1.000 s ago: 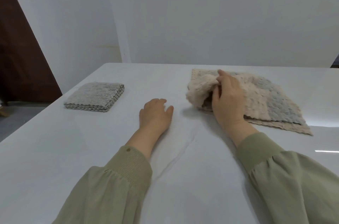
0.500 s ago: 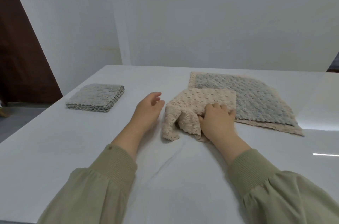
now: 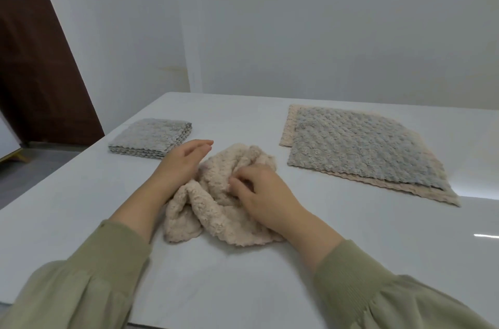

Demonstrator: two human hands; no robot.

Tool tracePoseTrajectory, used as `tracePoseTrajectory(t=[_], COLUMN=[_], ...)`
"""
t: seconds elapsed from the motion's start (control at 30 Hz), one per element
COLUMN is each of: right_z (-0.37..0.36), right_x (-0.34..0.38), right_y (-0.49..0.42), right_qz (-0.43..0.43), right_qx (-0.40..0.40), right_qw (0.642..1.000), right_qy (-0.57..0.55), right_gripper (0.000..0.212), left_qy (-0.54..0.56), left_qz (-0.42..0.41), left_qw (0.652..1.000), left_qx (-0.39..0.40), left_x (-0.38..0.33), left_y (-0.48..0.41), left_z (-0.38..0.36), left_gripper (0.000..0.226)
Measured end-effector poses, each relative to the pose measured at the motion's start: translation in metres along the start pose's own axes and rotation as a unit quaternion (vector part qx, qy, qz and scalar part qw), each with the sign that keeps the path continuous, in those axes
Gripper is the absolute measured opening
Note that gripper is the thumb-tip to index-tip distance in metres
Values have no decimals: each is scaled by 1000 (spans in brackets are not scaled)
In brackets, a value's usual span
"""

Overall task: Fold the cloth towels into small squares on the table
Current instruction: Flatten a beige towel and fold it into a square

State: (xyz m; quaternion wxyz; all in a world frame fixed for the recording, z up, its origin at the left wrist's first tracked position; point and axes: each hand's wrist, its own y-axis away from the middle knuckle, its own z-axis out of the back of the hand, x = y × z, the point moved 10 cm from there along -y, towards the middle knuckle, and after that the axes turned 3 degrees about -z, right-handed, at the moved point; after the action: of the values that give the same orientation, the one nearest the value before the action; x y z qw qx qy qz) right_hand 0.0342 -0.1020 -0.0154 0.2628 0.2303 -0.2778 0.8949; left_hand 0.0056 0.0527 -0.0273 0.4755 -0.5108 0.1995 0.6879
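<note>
The beige towel (image 3: 216,210) lies bunched in a loose heap near the front middle of the worktop (image 3: 216,288), not yet spread for folding. The right hand (image 3: 259,193) rests on the heap with its fingers curled into the cloth, pinching a fold, probably hunting for an edge or corner. The left hand (image 3: 181,164) sits against the heap's left side, fingers straight and gripping nothing, likely ready to smooth it. Far left, a folded grey stack (image 3: 151,139) looks finished. To the right, 2 flat towels (image 3: 359,150), grey over beige, wait unfolded.

left hand (image 3: 181,165) straight-fingered, right hand (image 3: 260,195) pinching
</note>
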Motion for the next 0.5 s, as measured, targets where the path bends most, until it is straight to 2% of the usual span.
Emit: tracePoseTrajectory(t=[0.07,0.1,0.13,0.2,0.27,0.33,0.5], right_z=[27,36,39,29,16,17,22], right_x=[-14,-25,-41,-75,-99,-108,-137], right_y=[-4,-6,-8,-13,-16,-23,-44], right_qz=[-32,-58,-90,-152,-179,-169,-185], right_qx=[-112,-143,-140,-60,19,36,80], right_qw=[993,987,983,976,968,960,934], right_qy=[10,41,81,142,173,219,294], right_gripper=[24,26,32,40,44,48,52], left_qy=[-29,-47,-70,-135,-263,-361,-421], left_qz=[-42,-62,-81,-111,-130,-129,-109], left_qw=[999,997,994,978,941,909,892], left_qx=[-2,10,37,115,170,165,122], left_x=[-12,-18,-22,-23,-15,-12,-16], left_y=[1,2,3,8,10,6,-7], left_z=[-6,-13,-23,-52,-77,-88,-101], left_gripper=[23,26,28,37,53,55,49])
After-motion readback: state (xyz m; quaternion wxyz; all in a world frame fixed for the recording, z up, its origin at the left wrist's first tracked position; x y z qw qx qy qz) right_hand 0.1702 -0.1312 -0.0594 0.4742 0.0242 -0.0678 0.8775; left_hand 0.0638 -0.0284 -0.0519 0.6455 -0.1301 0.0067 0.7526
